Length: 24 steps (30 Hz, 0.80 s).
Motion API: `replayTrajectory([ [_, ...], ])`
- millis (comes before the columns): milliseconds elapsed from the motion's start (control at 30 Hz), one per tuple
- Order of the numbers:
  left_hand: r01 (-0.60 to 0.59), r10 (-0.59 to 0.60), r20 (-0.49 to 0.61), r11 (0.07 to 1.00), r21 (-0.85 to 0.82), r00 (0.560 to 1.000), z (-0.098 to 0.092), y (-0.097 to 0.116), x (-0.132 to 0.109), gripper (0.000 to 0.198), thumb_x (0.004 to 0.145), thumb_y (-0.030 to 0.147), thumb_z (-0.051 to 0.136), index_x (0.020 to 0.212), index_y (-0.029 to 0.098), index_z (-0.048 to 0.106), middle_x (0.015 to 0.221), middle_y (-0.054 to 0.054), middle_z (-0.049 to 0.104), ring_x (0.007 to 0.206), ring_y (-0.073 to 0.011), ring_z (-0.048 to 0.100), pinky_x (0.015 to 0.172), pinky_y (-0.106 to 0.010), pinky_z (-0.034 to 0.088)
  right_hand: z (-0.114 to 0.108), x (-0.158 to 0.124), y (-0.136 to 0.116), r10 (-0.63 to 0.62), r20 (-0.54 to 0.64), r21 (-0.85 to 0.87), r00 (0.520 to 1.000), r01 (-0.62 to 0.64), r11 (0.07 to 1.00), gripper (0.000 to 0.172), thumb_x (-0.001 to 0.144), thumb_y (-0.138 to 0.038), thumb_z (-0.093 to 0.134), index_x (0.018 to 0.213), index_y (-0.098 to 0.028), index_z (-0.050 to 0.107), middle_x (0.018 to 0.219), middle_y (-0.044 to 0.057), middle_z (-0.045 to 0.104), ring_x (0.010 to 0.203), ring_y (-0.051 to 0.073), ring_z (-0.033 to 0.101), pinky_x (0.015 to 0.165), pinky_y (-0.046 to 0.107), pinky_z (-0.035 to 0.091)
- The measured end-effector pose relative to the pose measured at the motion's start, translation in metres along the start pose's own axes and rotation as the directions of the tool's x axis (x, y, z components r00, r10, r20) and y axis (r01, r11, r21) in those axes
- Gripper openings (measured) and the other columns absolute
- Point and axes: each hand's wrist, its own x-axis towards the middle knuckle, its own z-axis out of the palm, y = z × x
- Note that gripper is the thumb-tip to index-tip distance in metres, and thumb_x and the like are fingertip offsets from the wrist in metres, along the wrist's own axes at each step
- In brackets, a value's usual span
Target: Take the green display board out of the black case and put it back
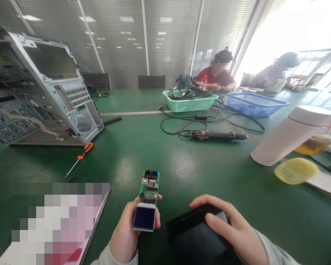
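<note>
Held by its edges in my left hand (125, 232) is a green circuit board (149, 191) with a small dark display at its near end and two black sockets at its far end. My right hand (231, 228) grips a flat black device (198, 241) with a glossy dark face; the thumb lies on top and the fingers reach over its far edge. The device's near side runs out of the picture. Board and device are apart, side by side, close to me above the green table (179, 165).
An open computer case (82, 92) stands at left, with an orange-handled screwdriver (81, 156) before it. Farther back lie a corded electric screwdriver (217, 135), a green basket (191, 105) of cables and a blue basket (253, 105). A white tumbler (287, 136) stands right. Two people sit beyond.
</note>
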Motion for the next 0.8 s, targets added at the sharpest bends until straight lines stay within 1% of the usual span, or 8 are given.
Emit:
replayTrajectory([
  [100,0.013,-0.013,-0.003,1.0,-0.024,1.0,0.001,0.002,0.0,0.03,0.078,0.039,0.059,0.082,0.011,0.071,0.048,-0.001,0.066,0.049,-0.0161,0.053,0.057,-0.027,0.037,-0.001,0.005,-0.005,0.182,0.161,0.293,0.97,-0.223,0.93,0.057,0.073,-0.068,0.066,0.095,-0.016,0.067,0.064,0.002,0.065,0.049,0.014,0.06,0.046,0.021,0.047],
  [200,0.003,-0.003,-0.011,1.0,-0.015,1.0,0.002,0.001,0.0,0.032,0.079,0.04,0.056,0.082,0.012,0.07,0.047,0.0,0.065,0.049,-0.0168,0.052,0.056,-0.028,0.036,-0.001,0.011,-0.005,0.302,0.354,0.438,0.885,-0.442,0.783,0.057,0.088,-0.064,0.05,0.08,-0.01,0.067,0.058,0.006,0.066,0.052,0.013,0.067,0.048,0.015,0.048],
  [300,-0.014,0.015,-0.024,0.999,0.032,1.0,0.0,-0.002,0.001,0.038,0.081,0.042,0.05,0.086,0.01,0.07,0.047,-0.001,0.064,0.048,-0.0181,0.052,0.055,-0.03,0.034,0.0,0.014,0.0,0.322,0.52,0.488,0.791,-0.585,0.648,0.068,0.099,-0.059,0.021,0.081,-0.012,0.067,0.065,0.01,0.072,0.057,0.016,0.072,0.046,0.015,0.05],
  [400,0.001,0.0,-0.025,0.999,0.04,1.0,-0.001,-0.005,0.002,0.04,0.082,0.042,0.048,0.087,0.009,0.071,0.047,-0.001,0.064,0.048,-0.018,0.051,0.055,-0.03,0.034,0.003,0.014,0.003,0.325,0.634,0.439,0.701,-0.673,0.596,0.08,0.099,-0.059,0.003,0.082,-0.013,0.066,0.066,0.012,0.073,0.053,0.016,0.071,0.043,0.015,0.05],
  [467,0.018,-0.017,-0.024,1.0,0.016,1.0,-0.002,-0.005,0.001,0.04,0.083,0.042,0.048,0.088,0.009,0.071,0.048,-0.001,0.065,0.049,-0.0178,0.052,0.057,-0.029,0.035,0.005,0.011,0.004,0.337,0.672,0.413,0.66,-0.711,0.569,0.083,0.099,-0.06,0.002,0.076,-0.012,0.065,0.069,0.015,0.073,0.049,0.012,0.069,0.043,0.012,0.048],
  [633,0.031,-0.03,-0.026,0.999,0.012,0.999,-0.001,-0.002,-0.001,0.037,0.083,0.04,0.052,0.09,0.01,0.071,0.049,-0.001,0.066,0.051,-0.0173,0.051,0.058,-0.028,0.034,0.006,0.004,-0.001,0.263,0.733,0.421,0.627,-0.722,0.549,0.077,0.099,-0.062,0.014,0.077,-0.014,0.069,0.071,0.011,0.074,0.051,0.006,0.067,0.042,0.005,0.039],
  [733,0.027,-0.026,-0.029,0.999,0.034,0.999,-0.001,-0.004,0.0,0.039,0.083,0.043,0.052,0.09,0.009,0.071,0.048,-0.001,0.065,0.051,-0.0173,0.051,0.057,-0.028,0.034,0.007,0.001,-0.004,0.227,0.717,0.412,0.659,-0.663,0.626,0.08,0.096,-0.067,0.019,0.072,-0.011,0.071,0.068,0.009,0.073,0.059,0.006,0.069,0.047,0.005,0.039],
  [800,0.026,-0.024,-0.039,0.998,0.05,0.999,-0.003,-0.007,0.003,0.041,0.082,0.044,0.051,0.09,0.009,0.071,0.046,0.0,0.063,0.05,-0.0174,0.052,0.056,-0.028,0.035,0.008,0.001,-0.004,0.22,0.663,0.416,0.715,-0.597,0.686,0.071,0.09,-0.071,0.037,0.082,-0.01,0.072,0.072,0.008,0.073,0.065,0.008,0.07,0.05,0.006,0.042],
])
